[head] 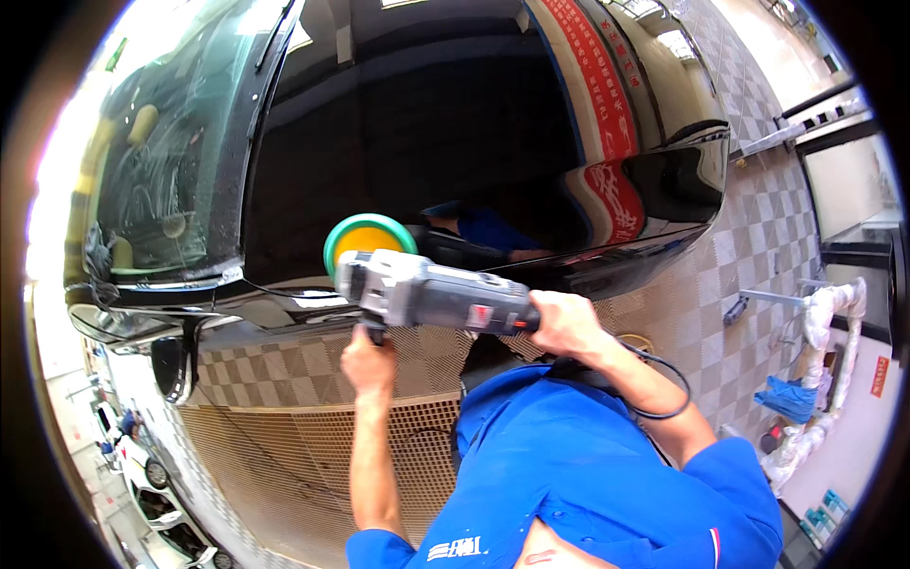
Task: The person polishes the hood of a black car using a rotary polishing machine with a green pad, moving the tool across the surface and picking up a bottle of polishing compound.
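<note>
Both of my hands are on a grey and black power polisher (455, 295). My left hand (370, 361) grips the black side handle below its silver gear head. Around the rear handle is my right hand (567, 321), from which a black power cord (679, 373) loops back past the forearm. The round pad (370, 235), yellow with a green rim, sits over the near edge of the glossy black car hood (426, 135), close to the windshield corner. Whether the pad touches the paint or turns cannot be told. Red banners and my blue sleeve reflect in the hood.
The windshield (170, 142) and side mirror (170, 366) lie on the left. Underfoot are checkered tiles (764, 206) and a floor grating (298, 441). A plastic-wrapped rack (849, 370) with a blue cloth (788, 398) stands right. A white car (146, 462) and a person (130, 424) are farther left.
</note>
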Motion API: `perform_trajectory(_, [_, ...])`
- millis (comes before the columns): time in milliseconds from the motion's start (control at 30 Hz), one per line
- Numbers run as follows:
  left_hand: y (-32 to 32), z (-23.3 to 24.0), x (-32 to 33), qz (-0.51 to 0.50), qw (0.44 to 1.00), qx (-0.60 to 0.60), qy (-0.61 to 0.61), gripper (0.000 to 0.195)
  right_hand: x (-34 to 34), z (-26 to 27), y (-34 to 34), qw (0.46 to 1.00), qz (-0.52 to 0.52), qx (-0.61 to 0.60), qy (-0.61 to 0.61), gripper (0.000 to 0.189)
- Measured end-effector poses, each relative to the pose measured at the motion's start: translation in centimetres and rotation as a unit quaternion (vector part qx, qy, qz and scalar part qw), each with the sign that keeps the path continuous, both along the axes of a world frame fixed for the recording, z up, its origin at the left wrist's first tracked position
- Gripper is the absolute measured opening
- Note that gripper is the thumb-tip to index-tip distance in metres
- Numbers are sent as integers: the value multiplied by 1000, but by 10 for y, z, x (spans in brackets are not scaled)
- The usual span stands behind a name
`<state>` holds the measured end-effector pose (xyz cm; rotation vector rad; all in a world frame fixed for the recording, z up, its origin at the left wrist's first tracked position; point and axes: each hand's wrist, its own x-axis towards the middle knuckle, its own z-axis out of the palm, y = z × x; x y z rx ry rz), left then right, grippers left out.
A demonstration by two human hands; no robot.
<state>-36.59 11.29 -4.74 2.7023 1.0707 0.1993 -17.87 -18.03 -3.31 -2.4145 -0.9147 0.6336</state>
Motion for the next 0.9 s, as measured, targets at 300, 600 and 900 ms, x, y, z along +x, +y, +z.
perform_trajectory(300, [-209,22,176,-222,967,-52,112,15,16,-27,-237,950,-277,33,141,31])
perform_trajectory(600, [-290,10,265,-363,923,-110,62,6,-3,-66,-333,883,-422,28,205,24])
perform_trajectory(900, [-110,14,101,-155,985,-54,57,13,-9,-17,-135,975,-188,31,117,35])
